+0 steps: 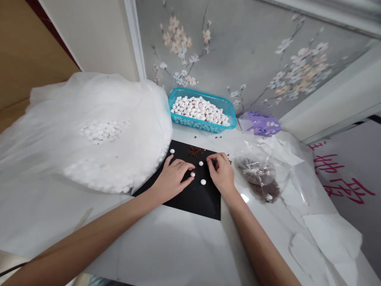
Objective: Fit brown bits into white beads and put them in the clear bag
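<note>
My left hand (173, 177) is over a black mat (193, 202), its thumb and forefinger closed around a small white ball (193, 174) with a brown bit on its upper side. To the right, my right hand (220, 173) has its thumb and forefinger pinched together; whatever sits between them is too small to make out. Between the hands lie two loose white balls, one farther back (201, 163) and one nearer (203, 182). Another white ball (172, 151) rests beyond my left fingers. A small heap of brown bits (196, 151) lies at the mat's far edge.
A large translucent bag of white balls (119, 159) bulges at the left, against the mat. Behind stands a blue basket (205, 126) filled with white balls and brown bits. On the right are a clear bag of brown bits (264, 182) and a purple packet (262, 124).
</note>
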`<action>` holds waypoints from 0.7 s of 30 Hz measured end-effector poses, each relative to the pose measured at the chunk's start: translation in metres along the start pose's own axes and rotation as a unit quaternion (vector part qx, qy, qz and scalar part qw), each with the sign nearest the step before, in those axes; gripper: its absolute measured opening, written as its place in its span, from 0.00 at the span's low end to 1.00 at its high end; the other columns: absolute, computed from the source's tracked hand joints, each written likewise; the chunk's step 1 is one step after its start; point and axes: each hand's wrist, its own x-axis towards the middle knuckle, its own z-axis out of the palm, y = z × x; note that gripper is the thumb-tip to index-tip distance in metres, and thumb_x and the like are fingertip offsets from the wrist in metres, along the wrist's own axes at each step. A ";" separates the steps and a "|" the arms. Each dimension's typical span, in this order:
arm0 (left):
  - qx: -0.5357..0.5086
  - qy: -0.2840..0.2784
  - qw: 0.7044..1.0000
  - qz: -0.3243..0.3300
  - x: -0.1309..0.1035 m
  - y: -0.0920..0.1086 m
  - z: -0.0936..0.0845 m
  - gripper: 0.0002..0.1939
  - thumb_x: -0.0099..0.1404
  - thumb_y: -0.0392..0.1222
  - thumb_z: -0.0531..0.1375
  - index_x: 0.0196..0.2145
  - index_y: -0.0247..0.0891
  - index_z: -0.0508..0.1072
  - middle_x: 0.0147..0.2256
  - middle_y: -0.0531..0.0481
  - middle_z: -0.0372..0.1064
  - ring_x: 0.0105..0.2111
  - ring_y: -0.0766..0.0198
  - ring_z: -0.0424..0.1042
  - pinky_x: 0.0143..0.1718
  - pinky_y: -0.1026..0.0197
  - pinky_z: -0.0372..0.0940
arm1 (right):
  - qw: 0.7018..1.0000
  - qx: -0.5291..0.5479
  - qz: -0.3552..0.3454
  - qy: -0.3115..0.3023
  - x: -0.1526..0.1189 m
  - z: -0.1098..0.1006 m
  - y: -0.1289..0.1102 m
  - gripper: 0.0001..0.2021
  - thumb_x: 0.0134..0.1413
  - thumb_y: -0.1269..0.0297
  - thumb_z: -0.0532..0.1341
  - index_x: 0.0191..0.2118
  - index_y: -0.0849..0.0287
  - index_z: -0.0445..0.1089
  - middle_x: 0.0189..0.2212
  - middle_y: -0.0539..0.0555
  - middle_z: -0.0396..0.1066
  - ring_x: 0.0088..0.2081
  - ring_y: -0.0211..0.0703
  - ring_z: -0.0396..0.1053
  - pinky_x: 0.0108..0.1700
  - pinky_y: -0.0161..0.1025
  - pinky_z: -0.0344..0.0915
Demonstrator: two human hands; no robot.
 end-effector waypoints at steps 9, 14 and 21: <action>0.084 0.060 0.994 -0.031 0.004 -0.003 -0.015 0.16 0.65 0.44 0.49 0.48 0.38 0.64 0.48 0.45 0.67 0.49 0.56 0.63 0.55 0.49 0.48 | 1.000 0.005 0.011 -0.004 0.001 -0.001 -0.001 0.07 0.56 0.66 0.53 0.33 0.59 0.66 0.33 0.52 0.65 0.26 0.37 0.63 0.29 0.36 0.60; 0.175 0.072 0.979 -0.080 0.005 -0.015 -0.017 0.22 0.65 0.42 0.48 0.54 0.31 0.61 0.54 0.36 0.60 0.55 0.47 0.56 0.57 0.44 0.43 | 1.000 0.007 0.017 -0.007 0.001 -0.001 0.000 0.07 0.55 0.65 0.53 0.33 0.59 0.67 0.33 0.52 0.64 0.26 0.36 0.62 0.29 0.36 0.60; 0.213 0.049 0.975 -0.047 0.004 -0.017 -0.019 0.14 0.66 0.36 0.47 0.43 0.37 0.70 0.38 0.46 0.73 0.40 0.55 0.68 0.54 0.44 0.48 | 1.000 0.021 0.014 0.001 0.000 0.000 0.002 0.07 0.55 0.64 0.53 0.32 0.59 0.66 0.32 0.52 0.64 0.24 0.35 0.60 0.29 0.35 0.59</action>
